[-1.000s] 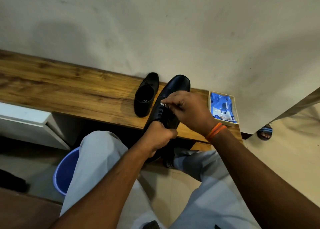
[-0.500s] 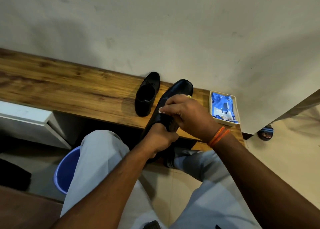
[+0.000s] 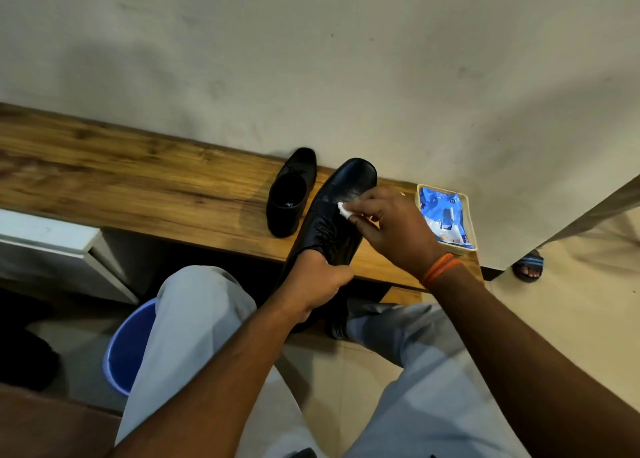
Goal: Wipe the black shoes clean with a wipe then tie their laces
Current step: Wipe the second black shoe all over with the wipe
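A black lace-up shoe [image 3: 341, 194] lies toe-away across the front edge of the wooden shelf [image 3: 138, 187]. My left hand [image 3: 317, 282] grips its heel end. My right hand [image 3: 391, 230] presses a small white wipe [image 3: 343, 210] against the shoe's vamp, just beyond the loose laces. A wet smear shows on the toe. The second black shoe [image 3: 291, 194] stands on the shelf to the left, apart from both hands, its laces loose inside.
A cream tray [image 3: 472, 229] holding a blue pack of wipes sits on the shelf at the right, against the wall. A blue bucket [image 3: 128, 350] stands on the floor below left. A white cabinet [image 3: 45, 246] is under the shelf. Someone's sandalled foot [image 3: 528, 267] shows at far right.
My right hand has slid the wipe from the lace area forward toward the toe, leaving the laces uncovered. My left hand keeps its grip on the heel.
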